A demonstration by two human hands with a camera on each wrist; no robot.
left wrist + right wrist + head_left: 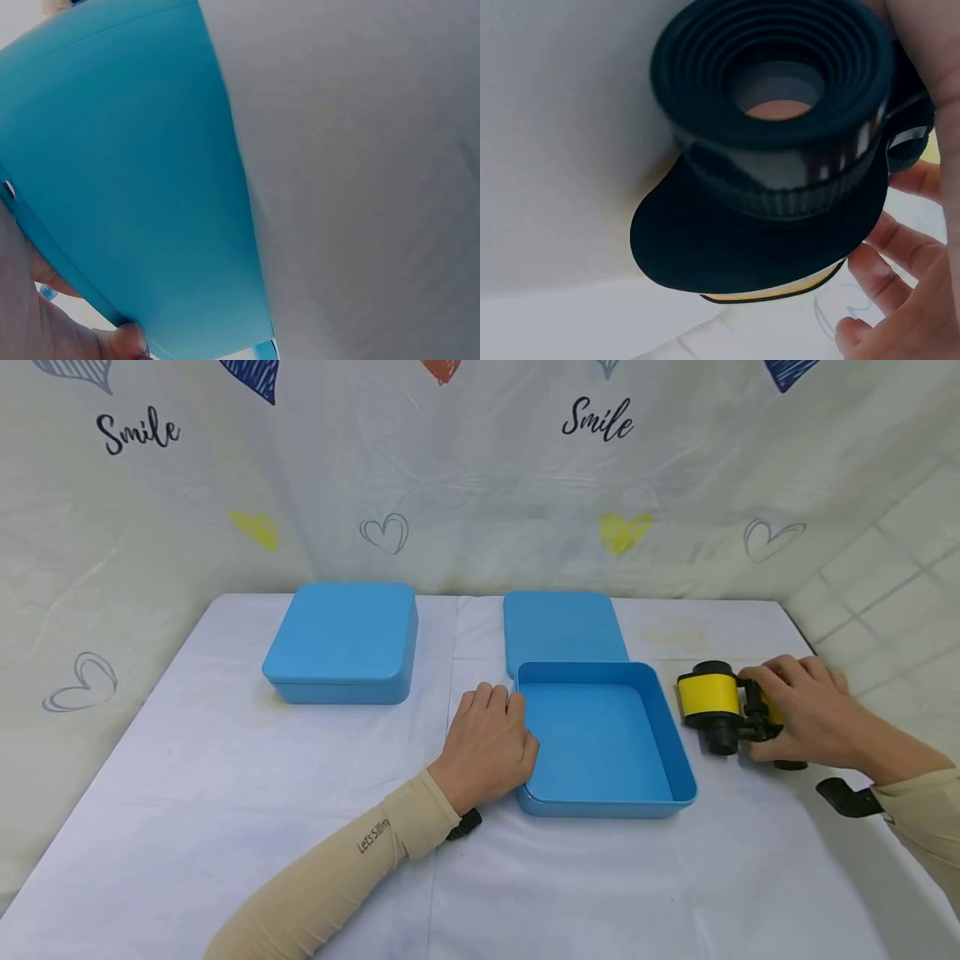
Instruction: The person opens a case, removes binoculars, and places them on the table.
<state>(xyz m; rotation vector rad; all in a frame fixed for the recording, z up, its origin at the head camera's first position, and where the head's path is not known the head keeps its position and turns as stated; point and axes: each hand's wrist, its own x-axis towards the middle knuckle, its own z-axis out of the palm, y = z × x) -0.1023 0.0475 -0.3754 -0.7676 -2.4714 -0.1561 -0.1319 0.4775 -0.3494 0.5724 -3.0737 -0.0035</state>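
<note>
An open blue box (592, 735) stands on the white cloth, its inside bare. My left hand (491, 747) grips its left wall, fingers over the rim; in the left wrist view the thumb (129, 341) presses at the edge of the blue side. To the right of the box, a pair of yellow and black binoculars (708, 695) is held by my right hand (810, 710), with fingers curled over its right barrel. The right wrist view shows a black eyepiece (772, 82) close up, with fingers (889, 277) behind it.
A flat blue lid (566, 631) lies behind the open box, overlapping its back rim in this view. At the back left sits a closed blue box (345, 643). A printed curtain (480, 468) hangs along the table's back edge.
</note>
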